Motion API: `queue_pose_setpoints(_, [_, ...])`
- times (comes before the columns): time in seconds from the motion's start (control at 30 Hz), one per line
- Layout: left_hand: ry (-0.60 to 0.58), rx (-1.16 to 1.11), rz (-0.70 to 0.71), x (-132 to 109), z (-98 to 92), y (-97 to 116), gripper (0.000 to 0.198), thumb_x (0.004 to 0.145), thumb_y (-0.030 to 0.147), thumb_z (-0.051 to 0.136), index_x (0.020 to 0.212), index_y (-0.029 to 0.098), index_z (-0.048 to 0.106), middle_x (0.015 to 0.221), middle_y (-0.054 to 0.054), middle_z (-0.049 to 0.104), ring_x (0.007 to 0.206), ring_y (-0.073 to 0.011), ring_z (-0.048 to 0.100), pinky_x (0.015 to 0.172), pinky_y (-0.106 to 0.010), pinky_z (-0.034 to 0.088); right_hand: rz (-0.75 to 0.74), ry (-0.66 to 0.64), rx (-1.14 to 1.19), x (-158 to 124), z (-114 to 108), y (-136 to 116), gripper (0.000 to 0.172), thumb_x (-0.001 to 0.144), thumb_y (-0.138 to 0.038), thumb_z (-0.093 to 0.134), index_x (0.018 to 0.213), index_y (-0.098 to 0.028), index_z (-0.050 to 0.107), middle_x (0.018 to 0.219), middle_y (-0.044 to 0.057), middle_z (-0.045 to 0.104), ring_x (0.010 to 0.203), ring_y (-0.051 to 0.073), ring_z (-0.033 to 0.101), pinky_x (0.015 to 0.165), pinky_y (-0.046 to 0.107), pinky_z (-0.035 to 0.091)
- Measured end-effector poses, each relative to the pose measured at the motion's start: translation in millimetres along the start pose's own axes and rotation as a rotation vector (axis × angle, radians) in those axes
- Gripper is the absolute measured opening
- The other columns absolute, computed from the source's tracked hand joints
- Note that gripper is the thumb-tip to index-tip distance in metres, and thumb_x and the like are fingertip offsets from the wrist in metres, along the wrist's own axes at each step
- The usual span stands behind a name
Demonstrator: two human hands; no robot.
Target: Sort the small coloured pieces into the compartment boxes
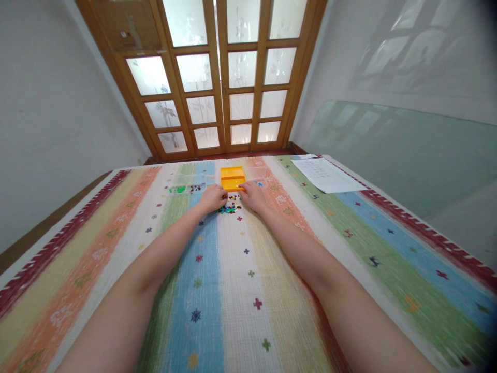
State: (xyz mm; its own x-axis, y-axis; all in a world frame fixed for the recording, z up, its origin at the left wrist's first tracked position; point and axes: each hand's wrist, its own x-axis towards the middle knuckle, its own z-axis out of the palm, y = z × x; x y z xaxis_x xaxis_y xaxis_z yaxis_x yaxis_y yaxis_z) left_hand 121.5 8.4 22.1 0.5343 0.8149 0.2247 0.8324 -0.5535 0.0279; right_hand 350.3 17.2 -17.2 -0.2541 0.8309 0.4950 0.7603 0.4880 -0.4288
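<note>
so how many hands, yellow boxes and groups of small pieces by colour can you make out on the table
Hands: 2 (left hand, right hand)
Yellow box: 1
Mixed-colour pile: 1
Green group: 1
Dark group: 1
Blue group: 1
Total: 7
Single pieces are too small to count.

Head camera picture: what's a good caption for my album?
Left hand and right hand beside tiny colourful pieces, near a yellow tray on a striped tablecloth.

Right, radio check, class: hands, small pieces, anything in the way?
Left hand beside small pieces; right hand at near edge of yellow box. Pieces piled loose on tablecloth. Nothing seen blocking either hand.
</note>
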Motion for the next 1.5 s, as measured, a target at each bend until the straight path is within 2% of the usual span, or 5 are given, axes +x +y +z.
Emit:
queue_pose_setpoints(0.23, [-0.064, 0.039, -0.009, 4.4, -5.0, 4.3, 0.021, 0.086, 0.021, 0.061, 0.092, 0.021, 0.082, 0.094, -0.009, 0.077, 0.098, -0.0247, 0.067, 0.088, -0.034, 0.049, -0.002, 0.007, 0.001, -0.4, 0.0, -0.5, 0.028, 0.1, -0.021, 0.056, 0.121, -0.018, 0.074, 0.122, 0.012, 0.073, 0.117, 0.025, 0.061, 0.107, 0.039, 0.045])
queue_pose_setpoints(0.57, [0.052, -0.067, -0.061, -5.1, 1.4, 6.2, 0.022, 0.089, 0.023, 0.059, 0.093, 0.022, 0.08, 0.095, -0.01, 0.077, 0.093, -0.0254, 0.068, 0.087, -0.037, 0.051, 0.003, -0.004, -0.008, 0.2, 0.4, 0.6, 0.028, 0.099, -0.022, 0.056, 0.121, -0.018, 0.074, 0.122, 0.012, 0.073, 0.117, 0.025, 0.062, 0.107, 0.04, 0.046])
queue_pose_setpoints(0.93, [0.196, -0.179, -0.32, -7.1, 14.0, -27.9, 0.021, 0.095, 0.024, 0.056, 0.102, 0.022, 0.076, 0.103, -0.009, 0.078, 0.099, -0.0264, 0.067, 0.091, -0.038, 0.048, 0.007, 0.008, -0.001, -1.5, 3.0, 2.1, 0.028, 0.1, -0.022, 0.057, 0.122, -0.018, 0.073, 0.124, 0.011, 0.072, 0.117, 0.024, 0.062, 0.106, 0.038, 0.045])
queue_pose_setpoints(1.13, [0.315, -0.099, -0.374, -10.2, 18.5, -43.1, 0.022, 0.098, 0.027, 0.055, 0.102, 0.023, 0.076, 0.114, -0.012, 0.074, 0.117, -0.033, 0.057, 0.101, -0.047, 0.043, -0.034, -0.025, -0.05, -3.3, -1.1, -3.0, 0.026, 0.101, -0.023, 0.056, 0.119, -0.018, 0.075, 0.12, 0.012, 0.073, 0.116, 0.026, 0.062, 0.104, 0.04, 0.045])
queue_pose_setpoints(1.5, [0.354, -0.081, -0.442, -7.0, 23.9, -43.0, 0.021, 0.098, 0.031, 0.056, 0.102, 0.024, 0.076, 0.114, -0.013, 0.069, 0.119, -0.035, 0.052, 0.1, -0.049, 0.042, -0.098, -0.074, -0.169, -7.1, -5.7, -12.5, 0.023, 0.102, -0.021, 0.054, 0.107, -0.02, 0.077, 0.109, 0.012, 0.072, 0.106, 0.027, 0.06, 0.098, 0.04, 0.043])
